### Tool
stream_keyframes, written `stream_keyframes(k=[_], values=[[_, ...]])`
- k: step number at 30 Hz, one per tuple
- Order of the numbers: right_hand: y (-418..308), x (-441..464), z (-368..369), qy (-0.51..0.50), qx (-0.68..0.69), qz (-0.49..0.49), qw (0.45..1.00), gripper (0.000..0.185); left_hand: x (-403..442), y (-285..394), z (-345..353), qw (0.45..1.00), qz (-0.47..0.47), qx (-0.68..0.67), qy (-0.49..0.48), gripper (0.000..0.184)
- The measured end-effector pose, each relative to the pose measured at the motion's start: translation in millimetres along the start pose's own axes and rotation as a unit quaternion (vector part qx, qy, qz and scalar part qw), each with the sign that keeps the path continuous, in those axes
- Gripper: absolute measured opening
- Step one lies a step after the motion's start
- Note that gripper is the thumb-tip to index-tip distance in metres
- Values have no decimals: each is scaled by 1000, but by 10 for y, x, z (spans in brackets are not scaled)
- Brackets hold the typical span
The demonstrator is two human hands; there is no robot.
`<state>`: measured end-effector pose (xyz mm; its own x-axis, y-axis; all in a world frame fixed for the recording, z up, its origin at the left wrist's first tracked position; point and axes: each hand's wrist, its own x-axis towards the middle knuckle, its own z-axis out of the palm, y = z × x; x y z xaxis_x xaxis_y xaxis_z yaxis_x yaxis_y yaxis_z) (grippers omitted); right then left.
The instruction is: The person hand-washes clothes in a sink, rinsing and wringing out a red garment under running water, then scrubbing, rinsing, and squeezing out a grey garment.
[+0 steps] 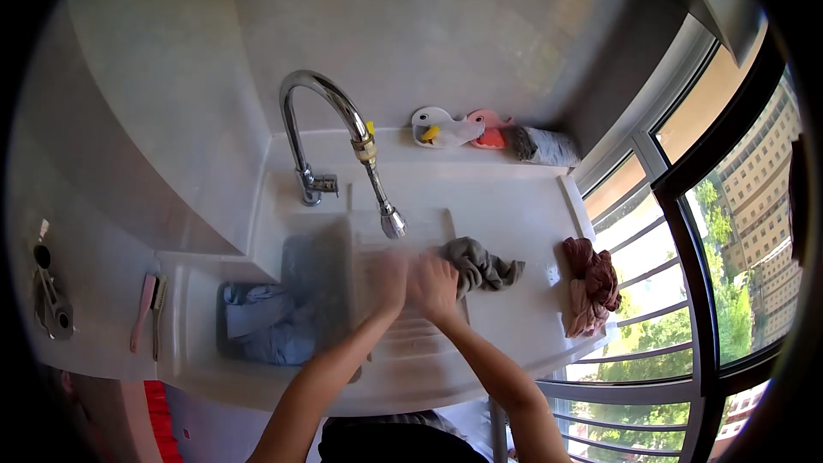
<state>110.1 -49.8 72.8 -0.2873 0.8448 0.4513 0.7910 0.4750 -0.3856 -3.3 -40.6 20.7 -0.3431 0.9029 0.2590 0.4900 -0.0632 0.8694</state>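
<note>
My left hand (pixel 388 281) and my right hand (pixel 435 283) are close together over the ribbed washboard (pixel 411 339) of a white sink. Motion smears both, the left one most. My right hand is closed on the left end of a wet-looking, crumpled dark grey cloth (pixel 487 266). The rest of this cloth lies twisted on the sink top to the right. Whether my left hand also grips cloth is hidden by the blur. Above my hands hangs the spray head (pixel 393 223) of a curved chrome faucet (pixel 321 81).
Blue cloth (pixel 270 326) soaks in the water-filled basin (pixel 313 261) at left. Two brushes (pixel 143 313) lie on the left ledge. Reddish-brown cloth (pixel 590 283) sits by the barred window. Fish-shaped soap holders (pixel 441 130) and a grey roll (pixel 546 147) line the back ledge.
</note>
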Motion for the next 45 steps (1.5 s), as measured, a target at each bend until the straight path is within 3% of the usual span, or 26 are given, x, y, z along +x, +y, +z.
stream_keyframes(k=[1, 2, 5, 7, 10, 12, 14, 15, 17, 19, 20, 22, 23, 26, 28, 29, 30, 31, 33, 35, 37, 38, 39, 40, 43, 45], values=[[-46, -188, -138, 14, 41, -73, 996, 37, -294, 70, -86, 988, 89, -80, 102, 16], [-55, -355, -150, 19, 34, -102, 994, 34, -501, 141, -156, 986, 111, -68, 105, 19], [143, -178, 72, -1, 0, -107, 994, 24, -369, 20, -65, 999, 20, 13, 42, 16], [315, 198, 374, 1, -29, -49, 998, 19, 114, 52, 112, 981, -75, 176, 28, 15], [197, 410, 327, -51, -132, 18, 990, 21, 481, -41, 314, 978, -155, 94, 98, 15], [139, 303, 352, 50, -47, 38, 997, 29, 436, -116, 263, 984, -117, 124, 56, 19], [78, -105, 86, 9, -13, -53, 998, 35, -119, -62, 28, 989, 80, -60, 107, 23], [-8, -254, -131, 15, 1, -112, 994, 28, -395, -49, -77, 987, 116, -49, 96, 20], [19, -399, -163, -5, 17, -175, 984, 22, -660, 3, -153, 991, 99, -7, 85, 14], [149, -39, 75, -12, -24, -142, 990, 21, -265, 58, -119, 997, 34, 25, 64, 17], [230, 153, 248, 1, -67, -122, 990, 21, -4, 265, -134, 989, -7, 132, 67, 21], [327, 422, 468, 32, -116, -62, 991, 14, 452, 167, 79, 964, -177, 198, 18, 23], [290, 465, 450, 31, -116, -62, 991, 14, 507, 59, 152, 964, -178, 198, 17, 23], [204, 477, 340, 76, -107, -51, 990, 17, 522, -253, 125, 980, -187, 62, 26, 31], [265, 363, 148, -103, -97, -63, 988, 44, 257, -478, -41, 958, -57, -240, 145, 31], [248, 318, 70, -191, -92, -69, 975, 59, 19, -322, -253, 950, -99, -254, 150, 28], [169, 261, -6, -194, -102, -39, 975, 67, -259, -153, -464, 940, -144, -268, 155, 26], [123, 239, -12, -193, -101, -41, 975, 67, -473, -260, -553, 935, -191, -289, 80, 23], [18, 157, -15, -227, -82, 121, 963, 63, -821, -471, -614, 922, -239, -306, 7, 22], [59, 227, 17, -171, 48, 269, 947, 64, -992, -618, -462, 934, -134, -273, -190, 27], [344, 281, 320, -38, 252, 380, 889, 62, -990, 28, -509, 888, -227, -332, -222, 39], [130, 376, 62, -5, 418, 440, 795, 64, -920, 232, -482, 889, -225, -333, -220, 39], [-98, 489, -223, 29, 567, 481, 668, 66, -809, 404, -443, 914, -94, -339, -203, 45], [80, 496, -55, 55, 633, 420, 648, 63, -695, 506, -459, 908, -85, -359, -197, 49], [6, 586, -727, -20, 604, 432, 670, 42, -319, 686, -514, 902, -74, -377, -198, 62], [40, 588, -1041, 25, 609, 389, 691, 36, -25, 404, -496, 920, -58, -312, -230, 51]])
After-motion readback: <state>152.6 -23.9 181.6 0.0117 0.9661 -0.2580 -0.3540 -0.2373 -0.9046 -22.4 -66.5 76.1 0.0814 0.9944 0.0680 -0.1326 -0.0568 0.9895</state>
